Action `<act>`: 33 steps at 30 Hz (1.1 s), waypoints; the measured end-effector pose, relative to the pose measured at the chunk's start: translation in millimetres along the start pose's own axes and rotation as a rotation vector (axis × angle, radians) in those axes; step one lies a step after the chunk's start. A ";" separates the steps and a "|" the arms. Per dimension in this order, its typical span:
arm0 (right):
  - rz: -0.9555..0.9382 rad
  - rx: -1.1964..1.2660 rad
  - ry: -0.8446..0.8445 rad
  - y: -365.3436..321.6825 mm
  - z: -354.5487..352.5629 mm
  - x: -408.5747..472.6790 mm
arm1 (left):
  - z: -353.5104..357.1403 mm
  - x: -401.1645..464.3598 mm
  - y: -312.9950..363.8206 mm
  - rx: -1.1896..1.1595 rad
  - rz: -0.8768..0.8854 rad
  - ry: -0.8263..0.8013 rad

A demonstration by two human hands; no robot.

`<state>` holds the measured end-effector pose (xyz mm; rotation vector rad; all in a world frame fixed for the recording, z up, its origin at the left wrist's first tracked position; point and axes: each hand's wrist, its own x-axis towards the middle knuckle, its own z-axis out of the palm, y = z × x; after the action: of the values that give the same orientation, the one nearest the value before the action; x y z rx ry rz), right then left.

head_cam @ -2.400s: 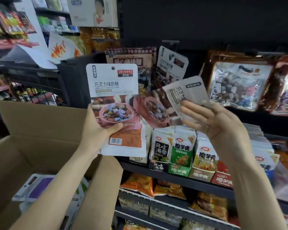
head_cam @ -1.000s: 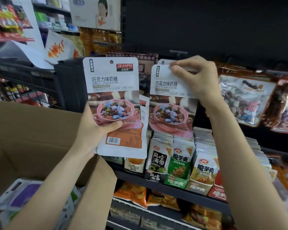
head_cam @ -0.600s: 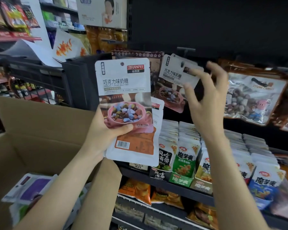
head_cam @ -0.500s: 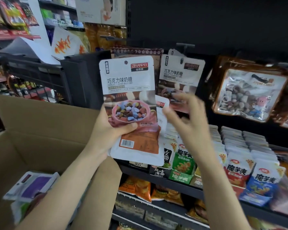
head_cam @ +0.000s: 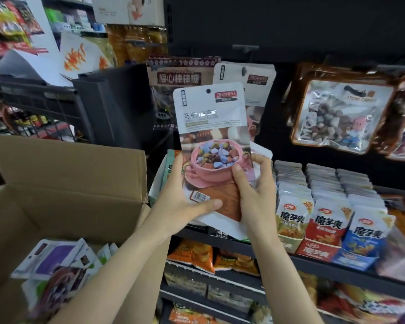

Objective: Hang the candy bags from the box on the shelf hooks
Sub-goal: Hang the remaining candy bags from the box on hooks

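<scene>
The shelving unit [head_cam: 290, 258] occupies the centre and right of the scene, with a dark back panel above and stocked shelves below. At the near left an open cardboard box [head_cam: 63, 183] is seen, and several flat packets [head_cam: 56, 260] are noted lying loose in its bottom; their print is blurred, so it cannot be confirmed that all are candy bags.

On the panel, at least one candy bag of the same print [head_cam: 255, 80] is observed hanging from a shelf hook [head_cam: 243, 70], partly covered by the bag in front (whether more hang behind it cannot be told). To its left a brown lollipop pack [head_cam: 178, 78] is hung, and to the far right a clear stone-candy pouch [head_cam: 337, 118].

A further candy bag [head_cam: 211, 127] is held upright in front of the hanging one, below hook level, its punched hole [head_cam: 208, 91] free and not on any hook. At least one more white packet edge [head_cam: 262, 150] is visible directly behind it.

The left hand [head_cam: 185, 204] is grasping the bag's lower left, thumb laid across the front near the barcode. The right hand [head_cam: 255, 190] is grasping the lower right edge, thumb on the front and fingers curled behind.

The task is judged partly done: one bag confirmed hung, the held stock still to be lifted onto the hook, and the box contents still to be cleared.
</scene>
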<state>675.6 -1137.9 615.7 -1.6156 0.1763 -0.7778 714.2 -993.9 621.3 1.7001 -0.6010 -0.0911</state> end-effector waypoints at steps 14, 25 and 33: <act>-0.371 0.030 0.200 -18.3 -40.7 4.9 | -28.7 -7.4 26.2 0.350 0.310 0.225; -0.218 0.113 0.176 -31.2 -34.4 25.2 | -5.4 16.3 34.1 0.643 0.477 0.152; -0.177 0.037 0.140 -30.2 -35.2 21.8 | -6.6 14.5 24.5 0.600 0.433 0.167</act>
<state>662.7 -1171.8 651.9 -1.5566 0.1194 -1.0255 721.0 -996.7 649.5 2.0748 -0.9161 0.5873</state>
